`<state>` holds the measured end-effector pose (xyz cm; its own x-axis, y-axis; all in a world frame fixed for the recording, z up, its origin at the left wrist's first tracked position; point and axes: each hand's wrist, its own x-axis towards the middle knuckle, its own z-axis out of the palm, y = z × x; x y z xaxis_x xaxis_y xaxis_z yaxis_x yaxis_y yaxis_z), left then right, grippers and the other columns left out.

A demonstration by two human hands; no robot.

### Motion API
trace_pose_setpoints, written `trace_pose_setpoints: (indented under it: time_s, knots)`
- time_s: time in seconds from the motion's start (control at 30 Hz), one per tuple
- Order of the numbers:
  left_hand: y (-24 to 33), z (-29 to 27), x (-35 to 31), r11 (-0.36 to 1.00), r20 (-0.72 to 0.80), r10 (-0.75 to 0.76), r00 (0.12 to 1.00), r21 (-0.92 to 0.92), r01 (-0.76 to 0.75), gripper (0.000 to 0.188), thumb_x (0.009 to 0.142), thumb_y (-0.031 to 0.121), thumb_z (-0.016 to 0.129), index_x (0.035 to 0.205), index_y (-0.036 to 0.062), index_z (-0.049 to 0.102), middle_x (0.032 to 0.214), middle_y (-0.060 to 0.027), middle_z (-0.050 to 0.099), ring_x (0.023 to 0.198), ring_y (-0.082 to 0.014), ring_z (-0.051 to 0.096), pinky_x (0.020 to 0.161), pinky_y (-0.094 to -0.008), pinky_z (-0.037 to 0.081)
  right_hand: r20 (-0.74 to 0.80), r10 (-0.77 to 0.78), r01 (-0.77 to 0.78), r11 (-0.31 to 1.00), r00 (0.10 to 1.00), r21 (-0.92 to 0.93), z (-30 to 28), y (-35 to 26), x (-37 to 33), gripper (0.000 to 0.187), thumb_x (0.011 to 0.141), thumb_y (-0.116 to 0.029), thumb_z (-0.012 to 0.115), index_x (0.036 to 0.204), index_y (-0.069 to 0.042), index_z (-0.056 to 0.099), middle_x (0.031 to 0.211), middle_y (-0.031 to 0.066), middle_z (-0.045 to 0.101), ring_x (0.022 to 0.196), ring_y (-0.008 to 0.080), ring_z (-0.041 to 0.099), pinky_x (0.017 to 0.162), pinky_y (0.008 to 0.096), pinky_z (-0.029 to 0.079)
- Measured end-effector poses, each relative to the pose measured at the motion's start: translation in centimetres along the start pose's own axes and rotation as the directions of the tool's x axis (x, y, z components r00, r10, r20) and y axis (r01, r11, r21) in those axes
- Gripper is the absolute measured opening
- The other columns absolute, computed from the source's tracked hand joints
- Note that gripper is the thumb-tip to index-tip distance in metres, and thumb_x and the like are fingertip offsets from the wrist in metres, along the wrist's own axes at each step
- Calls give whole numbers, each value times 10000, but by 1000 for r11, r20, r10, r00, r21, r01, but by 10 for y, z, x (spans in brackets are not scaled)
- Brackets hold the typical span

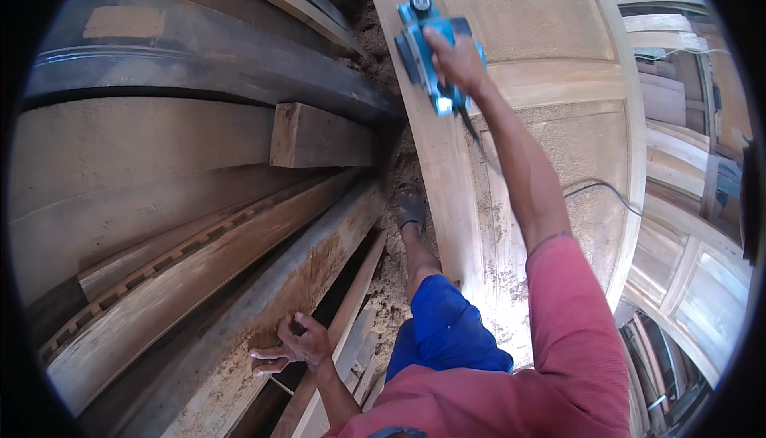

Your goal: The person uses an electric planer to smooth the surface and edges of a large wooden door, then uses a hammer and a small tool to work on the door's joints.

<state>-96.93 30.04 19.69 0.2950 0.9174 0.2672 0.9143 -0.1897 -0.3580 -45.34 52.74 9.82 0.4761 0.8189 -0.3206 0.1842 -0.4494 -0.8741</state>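
My right hand [461, 61] is wrapped round the handle of a blue electric planer [418, 49]. The planer rests on the left edge strip of a panelled wooden door [550, 87], near its far part. A dark power cord [471, 128] runs back from the tool beneath my right forearm. Down at the left, my left hand [303, 344] holds nothing. Its fingers are apart, some bent and some reaching left, over a sawdust-covered wooden beam [299, 266]. Whether the fingertips touch the beam I cannot tell.
Thick beams and boards fill the left side, with a short squared block [319, 135] jutting out among them. Sawdust [391, 270] covers the narrow gap where my foot [412, 205] stands beside the door. Stacked wooden frames [678, 143] line the right.
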Motion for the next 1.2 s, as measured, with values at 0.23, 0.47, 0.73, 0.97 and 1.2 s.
trace_pose_setpoints:
  time_s: [0.23,0.47,0.73,0.97,1.2]
  knots:
    - [-2,4,-3,1000,3,7,1000,-30,-7,248,835,257,719,1026,126,630,1545,-368,251,1511,-511,-85,1089,-753,-67,-63,12,-17,997,998,-71,-9,-4,118,706,916,-640,570,699,23,682,646,152,670,584,257,654,622,397,529]
    - [-4,6,-8,998,14,-15,1000,-66,16,250,832,261,725,1017,124,630,1540,-354,264,1503,-522,-87,1083,-758,-56,80,33,-43,990,996,132,-1,26,-6,554,945,-546,621,700,-49,617,563,61,585,501,152,589,506,335,470]
    - [-6,9,-11,994,19,-29,999,-102,31,252,828,266,733,1008,121,630,1533,-339,278,1495,-535,-89,1076,-763,-43,-48,75,-74,997,996,5,20,66,-295,445,946,-392,628,1137,9,644,905,231,693,876,347,692,799,455,515]
    - [-9,17,-22,990,43,-61,997,-127,66,255,824,270,740,999,119,631,1527,-325,291,1488,-546,-91,1071,-768,-32,34,205,-204,979,978,-21,23,52,-177,474,940,-451,621,1068,2,678,868,243,690,811,361,683,764,437,518]
    - [-17,27,-34,977,84,-118,989,-167,131,258,821,274,746,991,118,631,1522,-312,305,1481,-557,-92,1065,-772,-21,-49,-96,89,989,994,-119,17,-18,75,646,959,-600,539,621,-55,620,567,77,624,536,173,628,588,338,503]
